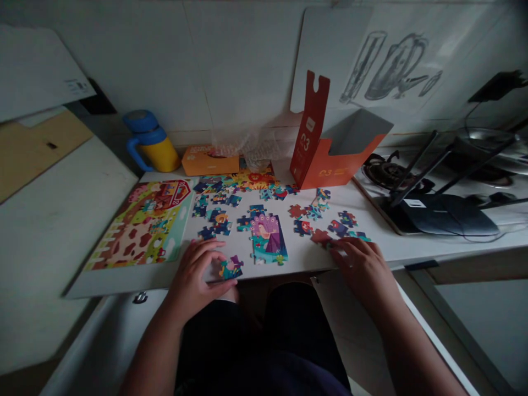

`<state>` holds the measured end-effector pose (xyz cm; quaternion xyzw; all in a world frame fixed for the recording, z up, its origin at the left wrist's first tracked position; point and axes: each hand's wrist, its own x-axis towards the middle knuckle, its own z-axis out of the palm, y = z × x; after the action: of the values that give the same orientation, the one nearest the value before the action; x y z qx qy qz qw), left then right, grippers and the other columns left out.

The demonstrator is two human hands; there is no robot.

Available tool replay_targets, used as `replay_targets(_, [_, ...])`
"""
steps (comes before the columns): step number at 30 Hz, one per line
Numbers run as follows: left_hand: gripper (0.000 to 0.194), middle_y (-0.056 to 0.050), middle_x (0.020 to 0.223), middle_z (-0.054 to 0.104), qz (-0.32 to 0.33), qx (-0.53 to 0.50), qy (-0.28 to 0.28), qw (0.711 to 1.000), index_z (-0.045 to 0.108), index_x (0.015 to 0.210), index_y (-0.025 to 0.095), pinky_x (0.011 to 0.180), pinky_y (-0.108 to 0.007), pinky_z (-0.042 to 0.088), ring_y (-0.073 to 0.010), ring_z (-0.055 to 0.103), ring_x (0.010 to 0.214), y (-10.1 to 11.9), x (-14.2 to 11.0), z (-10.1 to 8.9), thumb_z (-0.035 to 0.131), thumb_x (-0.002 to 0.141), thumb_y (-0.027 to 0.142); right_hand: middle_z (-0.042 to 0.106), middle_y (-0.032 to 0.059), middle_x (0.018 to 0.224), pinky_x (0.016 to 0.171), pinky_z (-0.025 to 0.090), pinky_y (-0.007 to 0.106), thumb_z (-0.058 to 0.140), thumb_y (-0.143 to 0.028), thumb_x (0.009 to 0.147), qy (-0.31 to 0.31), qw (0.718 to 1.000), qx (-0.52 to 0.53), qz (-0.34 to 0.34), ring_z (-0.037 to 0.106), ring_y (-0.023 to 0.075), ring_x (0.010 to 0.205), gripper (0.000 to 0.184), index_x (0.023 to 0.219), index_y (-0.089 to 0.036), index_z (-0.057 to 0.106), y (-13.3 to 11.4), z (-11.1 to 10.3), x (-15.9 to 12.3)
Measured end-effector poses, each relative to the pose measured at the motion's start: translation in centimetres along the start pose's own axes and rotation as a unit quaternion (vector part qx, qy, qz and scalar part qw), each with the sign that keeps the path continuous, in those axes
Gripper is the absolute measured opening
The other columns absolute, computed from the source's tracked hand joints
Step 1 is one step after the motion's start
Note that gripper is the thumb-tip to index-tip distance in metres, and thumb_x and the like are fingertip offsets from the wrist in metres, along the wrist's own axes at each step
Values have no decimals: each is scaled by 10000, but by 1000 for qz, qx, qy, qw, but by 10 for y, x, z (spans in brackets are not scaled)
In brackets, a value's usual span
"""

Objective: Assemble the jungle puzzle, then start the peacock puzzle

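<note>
My left hand [197,275] rests at the near edge of the white counter [124,280], fingers curled around a small joined clump of puzzle pieces [231,268]. My right hand [359,263] lies further right, its fingertips pressed on a reddish puzzle piece [320,236]. Between the hands sits a partly built puzzle section [268,237] showing a purple peacock. Several loose pieces [313,212] are scattered beyond it. A finished farm puzzle [145,224] lies to the left.
An orange puzzle box [325,148] stands open at the back, beside an orange tissue pack [210,159] and crumpled plastic wrap [247,144]. A blue and yellow jug [150,142] stands at the back left. A gas stove [433,181] with a dark lid fills the right.
</note>
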<state>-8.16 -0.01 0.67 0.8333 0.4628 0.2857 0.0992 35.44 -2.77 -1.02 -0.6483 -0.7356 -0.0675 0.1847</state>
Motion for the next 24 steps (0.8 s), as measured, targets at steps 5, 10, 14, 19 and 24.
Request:
replay_targets(5, [273,-109,1424,661,-65,-28,44,997,605,1148,277,1179,-541,514,-316,621,1378,-12,-10,-26,761,959,397,721,160,1258,999,521,552,569,-379,1053,34,999,-12,15,669,360,1110,315,1243,-209,754,-3,8,12])
replay_targets(10, [322,-121,1328,684,-100,96,101,985,630,1076,267,1220,-585,466,-355,643,1319,-61,-11,-57,782,911,498,698,156,1263,1045,501,529,580,-373,1060,78,996,31,10,643,348,1187,264,1155,-227,778,-9,19,31])
replay_targets(14, [312,-130,1270,696,-122,135,99,978,612,1037,273,1219,-615,452,-375,620,1338,-104,-8,-71,753,914,522,685,146,1300,1094,473,544,601,-379,1042,103,993,49,5,609,347,1215,238,1129,-241,775,-13,26,48])
replay_targets(19, [381,-158,1281,657,-168,142,73,973,573,1019,255,1179,-613,483,-403,602,1334,-134,-13,-73,679,924,608,697,159,1266,1073,474,557,614,-413,1017,101,992,38,57,595,372,1216,278,1153,-218,759,-16,31,54])
replay_targets(24, [470,-161,1282,653,-212,184,49,959,594,1159,247,1137,-634,504,-430,610,1301,-131,-6,-72,626,944,664,693,166,1290,1071,451,578,606,-446,999,99,991,4,90,584,401,1219,343,1224,-218,728,-20,32,53])
